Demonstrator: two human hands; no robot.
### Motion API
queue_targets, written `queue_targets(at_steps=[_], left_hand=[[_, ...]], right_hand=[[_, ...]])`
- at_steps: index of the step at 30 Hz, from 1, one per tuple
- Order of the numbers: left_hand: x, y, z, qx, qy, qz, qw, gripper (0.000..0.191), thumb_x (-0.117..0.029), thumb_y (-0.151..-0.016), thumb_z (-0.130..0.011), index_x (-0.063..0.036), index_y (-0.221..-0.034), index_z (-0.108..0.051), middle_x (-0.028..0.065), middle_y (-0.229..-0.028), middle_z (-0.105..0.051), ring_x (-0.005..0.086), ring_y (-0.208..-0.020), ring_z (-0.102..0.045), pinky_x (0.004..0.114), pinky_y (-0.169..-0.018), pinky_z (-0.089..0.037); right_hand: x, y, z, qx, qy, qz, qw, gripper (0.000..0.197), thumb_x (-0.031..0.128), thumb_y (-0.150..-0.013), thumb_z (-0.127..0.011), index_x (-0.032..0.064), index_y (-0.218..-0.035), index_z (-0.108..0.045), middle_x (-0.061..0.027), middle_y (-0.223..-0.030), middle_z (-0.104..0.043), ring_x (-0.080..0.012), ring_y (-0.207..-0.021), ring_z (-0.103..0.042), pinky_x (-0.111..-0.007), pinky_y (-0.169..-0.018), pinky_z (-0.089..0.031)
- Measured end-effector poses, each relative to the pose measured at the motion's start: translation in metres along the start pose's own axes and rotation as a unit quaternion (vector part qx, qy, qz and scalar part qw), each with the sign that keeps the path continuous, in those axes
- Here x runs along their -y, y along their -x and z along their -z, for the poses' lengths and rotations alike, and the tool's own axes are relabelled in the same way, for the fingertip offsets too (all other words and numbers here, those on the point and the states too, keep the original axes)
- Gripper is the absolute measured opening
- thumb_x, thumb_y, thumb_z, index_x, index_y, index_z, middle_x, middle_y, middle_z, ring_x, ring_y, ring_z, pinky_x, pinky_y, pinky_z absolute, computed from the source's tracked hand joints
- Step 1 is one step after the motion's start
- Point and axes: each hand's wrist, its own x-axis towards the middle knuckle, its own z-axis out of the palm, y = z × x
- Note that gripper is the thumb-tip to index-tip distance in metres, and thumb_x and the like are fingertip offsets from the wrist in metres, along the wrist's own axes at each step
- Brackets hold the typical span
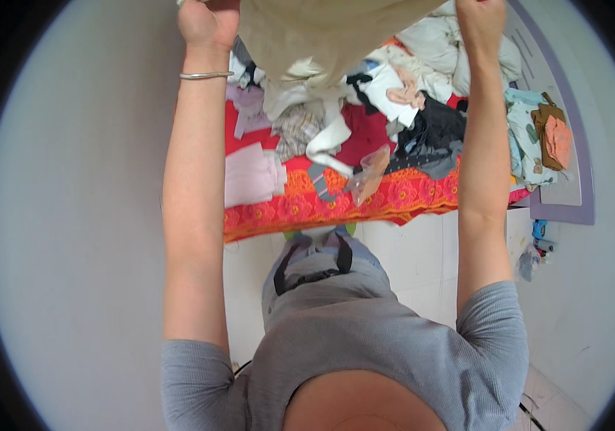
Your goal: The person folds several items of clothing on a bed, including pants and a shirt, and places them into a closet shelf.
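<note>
A beige cloth point(307, 32) hangs stretched between my raised hands at the top of the view. At its left corner my left hand point(210, 24) grips it, a silver bangle on that wrist. My right hand point(481, 21) is closed at the right side of the cloth, partly cut off by the picture's top edge. Below the cloth, loose clothes lie on a bed, among them a plaid garment point(299, 126), a white garment point(332, 140), a dark red garment point(364, 129) and a black garment point(431, 126).
The bed has a red and orange floral cover point(296, 207). At its front are folded pale pink clothing point(251, 175) and a clear plastic bag point(369, 175). A white quilt point(437, 48) is heaped at the back right. Folded clothes point(528, 137) lie against the purple-edged headboard point(585, 178).
</note>
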Motion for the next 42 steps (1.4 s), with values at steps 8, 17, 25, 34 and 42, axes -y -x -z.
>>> queue_targets(at_steps=[8, 17, 25, 34, 42], left_hand=[[0.033, 0.072, 0.012, -0.139, -0.041, 0.035, 0.989, 0.043, -0.027, -0.094, -0.038, -0.0029, -0.130, -0.041, 0.0108, -0.133, -0.044, 0.0249, -0.123, -0.042, 0.039, -0.103, -0.035], [0.097, 0.335, 0.193, -0.444, 0.126, 0.229, 0.857, 0.043, -0.024, -0.091, -0.034, 0.0008, -0.122, -0.049, 0.0160, -0.129, -0.049, 0.0319, -0.120, -0.046, 0.044, -0.104, -0.034], [0.072, 0.423, 0.181, -0.541, 0.093, 0.264, 0.793, 0.044, -0.029, -0.091, -0.034, -0.0039, -0.124, -0.050, 0.0120, -0.129, -0.051, 0.0294, -0.118, -0.047, 0.043, -0.103, -0.035], [0.076, 0.453, 0.162, -0.509, 0.157, 0.446, 0.719, 0.088, -0.076, -0.075, -0.039, -0.0087, -0.132, -0.039, 0.0092, -0.135, -0.042, 0.0285, -0.121, -0.041, 0.057, -0.099, -0.030], [0.097, 0.487, 0.180, -0.443, 0.059, 0.512, 0.734, 0.042, -0.009, -0.087, -0.051, -0.0057, -0.127, -0.042, 0.0096, -0.125, -0.050, 0.0291, -0.115, -0.049, 0.043, -0.097, -0.041]], right_hand=[[0.038, 0.084, 0.041, 0.088, 0.143, 0.074, 0.983, 0.022, 0.007, -0.069, -0.056, 0.0018, -0.090, -0.058, -0.0133, -0.086, -0.057, -0.0298, -0.082, -0.055, -0.037, -0.075, -0.046], [-0.001, 0.360, -0.007, 0.345, 0.025, -0.252, 0.904, 0.025, 0.007, -0.070, -0.058, 0.0015, -0.094, -0.053, -0.0174, -0.093, -0.051, -0.0358, -0.092, -0.050, -0.043, -0.081, -0.042], [0.014, 0.430, -0.010, 0.401, -0.012, -0.322, 0.858, 0.027, 0.007, -0.070, -0.058, 0.0011, -0.096, -0.053, -0.0176, -0.095, -0.051, -0.0348, -0.093, -0.051, -0.040, -0.080, -0.043], [0.036, 0.409, -0.039, 0.375, -0.129, -0.400, 0.826, 0.023, 0.008, -0.076, -0.059, 0.0016, -0.098, -0.054, -0.0122, -0.090, -0.055, -0.0249, -0.085, -0.056, -0.031, -0.074, -0.045], [0.004, 0.453, -0.039, 0.471, -0.242, -0.440, 0.725, 0.024, 0.010, -0.077, -0.061, 0.0013, -0.098, -0.053, -0.0081, -0.087, -0.058, -0.0160, -0.079, -0.057, -0.028, -0.068, -0.047]])
